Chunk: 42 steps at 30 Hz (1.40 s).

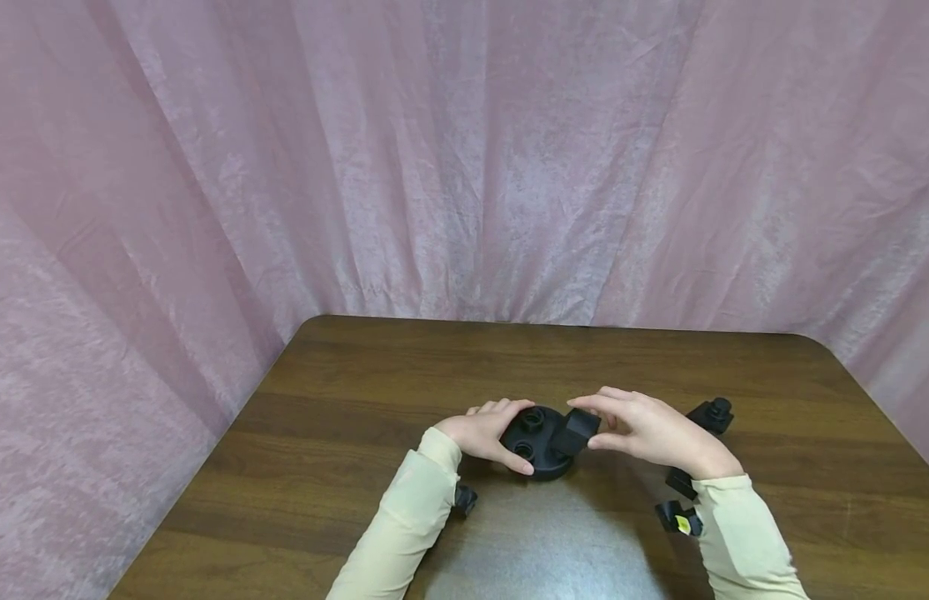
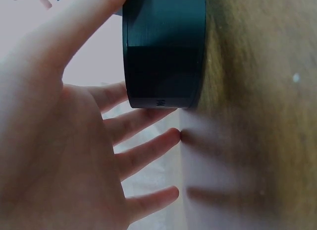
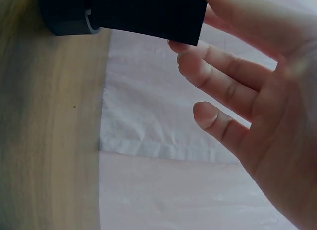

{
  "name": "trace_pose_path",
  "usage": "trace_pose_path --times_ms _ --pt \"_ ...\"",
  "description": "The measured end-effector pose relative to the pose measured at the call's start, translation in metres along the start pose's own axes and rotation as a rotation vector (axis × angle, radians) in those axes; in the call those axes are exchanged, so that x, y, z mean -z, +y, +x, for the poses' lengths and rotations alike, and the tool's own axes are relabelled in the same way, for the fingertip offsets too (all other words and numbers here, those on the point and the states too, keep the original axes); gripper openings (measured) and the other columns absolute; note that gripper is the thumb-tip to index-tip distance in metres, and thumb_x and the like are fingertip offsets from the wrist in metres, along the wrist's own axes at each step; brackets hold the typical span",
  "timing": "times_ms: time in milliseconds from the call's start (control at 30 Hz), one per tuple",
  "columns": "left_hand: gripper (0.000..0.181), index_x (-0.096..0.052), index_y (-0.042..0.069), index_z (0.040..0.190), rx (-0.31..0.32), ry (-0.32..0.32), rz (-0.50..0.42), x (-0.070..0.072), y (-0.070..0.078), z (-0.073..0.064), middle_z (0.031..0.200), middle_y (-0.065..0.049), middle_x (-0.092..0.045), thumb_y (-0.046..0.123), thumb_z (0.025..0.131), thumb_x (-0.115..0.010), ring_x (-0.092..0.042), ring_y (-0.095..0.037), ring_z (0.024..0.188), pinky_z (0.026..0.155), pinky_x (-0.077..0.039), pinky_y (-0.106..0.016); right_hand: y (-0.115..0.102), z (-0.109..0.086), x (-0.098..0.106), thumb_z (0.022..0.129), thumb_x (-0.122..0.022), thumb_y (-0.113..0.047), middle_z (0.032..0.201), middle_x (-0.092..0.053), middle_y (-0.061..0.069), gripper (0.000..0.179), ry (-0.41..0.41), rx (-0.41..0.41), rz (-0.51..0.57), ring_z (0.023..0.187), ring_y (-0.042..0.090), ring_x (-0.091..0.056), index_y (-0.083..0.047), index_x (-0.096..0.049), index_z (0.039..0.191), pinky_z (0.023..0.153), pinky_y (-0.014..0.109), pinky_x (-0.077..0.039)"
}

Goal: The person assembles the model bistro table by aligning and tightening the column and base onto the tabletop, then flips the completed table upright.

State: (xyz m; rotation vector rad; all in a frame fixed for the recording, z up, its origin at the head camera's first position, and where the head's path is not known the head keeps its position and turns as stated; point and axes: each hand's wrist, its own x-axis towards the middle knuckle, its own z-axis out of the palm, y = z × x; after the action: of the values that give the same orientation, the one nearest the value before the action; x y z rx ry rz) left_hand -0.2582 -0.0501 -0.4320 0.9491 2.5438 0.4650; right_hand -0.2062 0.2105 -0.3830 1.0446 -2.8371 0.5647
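Round black disc-shaped base with circular sockets in its top (image 1: 545,457) sits on the brown wood-grain worktop (image 1: 344,408), its broad face up. Angular matte-black block (image 1: 578,431) slants up from the base's right side; whether it is fully seated cannot be told. Left hand (image 1: 488,433) grips the base's left rim between thumb and fingers, the other fingers spread apart. Right hand (image 1: 644,429) pinches the block's outer end between thumb and fingers, the little finger standing clear. Black knob-ended piece (image 1: 710,415) lies beyond the right wrist, partly hidden. Pale yellow-green sleeves (image 1: 415,508) cover both forearms. Pink crushed-velvet curtain (image 1: 464,167) hangs behind the worktop.
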Motion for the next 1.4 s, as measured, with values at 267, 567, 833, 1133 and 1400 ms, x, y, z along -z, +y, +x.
trace_pose_path --times_ms 267,567,833,1133,1400 --pt "0.094 -0.018 0.024 0.141 -0.005 0.003 0.003 -0.001 -0.002 0.002 0.139 -0.001 -0.035 0.059 0.068 -0.065 -0.035 -0.022 0.125 0.099 -0.028 -0.047 0.0 0.001 -0.002 0.083 -0.057 -0.043 0.098 -0.056 -0.013 0.042 0.003 0.027 0.005 0.084 0.001 -0.054 -0.024 -0.055 0.12 0.071 0.024 -0.045" --pt "0.095 -0.017 0.023 0.142 -0.008 -0.012 0.001 0.002 -0.001 0.001 0.139 -0.002 -0.034 0.059 0.069 -0.065 -0.034 -0.023 0.125 0.099 -0.028 -0.048 0.001 -0.001 -0.002 0.09 -0.052 -0.02 0.122 -0.057 -0.002 0.033 -0.029 0.014 0.054 0.111 0.017 -0.055 -0.02 -0.053 0.123 0.087 0.036 -0.045" --pt "0.094 -0.017 0.022 0.142 -0.015 -0.009 0.004 0.002 -0.002 0.0 0.139 -0.001 -0.034 0.058 0.069 -0.065 -0.034 -0.023 0.126 0.099 -0.027 -0.047 0.003 0.001 -0.003 0.088 -0.056 -0.022 0.1 -0.061 -0.009 0.031 -0.032 0.03 0.14 0.083 0.002 -0.057 -0.018 -0.055 0.118 0.068 0.023 -0.047" --pt "0.094 -0.018 0.022 0.142 -0.005 -0.005 -0.014 0.001 -0.002 0.0 0.136 0.0 -0.037 0.058 0.069 -0.065 -0.036 -0.02 0.121 0.097 -0.027 -0.046 -0.002 0.002 -0.006 0.088 -0.051 -0.037 0.096 -0.049 -0.016 0.043 -0.072 0.046 0.137 0.069 -0.001 -0.045 -0.035 -0.042 0.13 0.062 0.019 -0.041" --pt "0.094 -0.018 0.023 0.141 -0.002 -0.001 0.0 0.001 -0.001 0.0 0.136 0.001 -0.037 0.059 0.069 -0.065 -0.037 -0.02 0.121 0.096 -0.029 -0.044 -0.005 0.004 -0.011 0.089 -0.049 -0.04 0.097 -0.047 -0.016 0.04 -0.083 0.025 0.15 0.067 -0.002 -0.045 -0.04 -0.043 0.128 0.063 0.018 -0.04"
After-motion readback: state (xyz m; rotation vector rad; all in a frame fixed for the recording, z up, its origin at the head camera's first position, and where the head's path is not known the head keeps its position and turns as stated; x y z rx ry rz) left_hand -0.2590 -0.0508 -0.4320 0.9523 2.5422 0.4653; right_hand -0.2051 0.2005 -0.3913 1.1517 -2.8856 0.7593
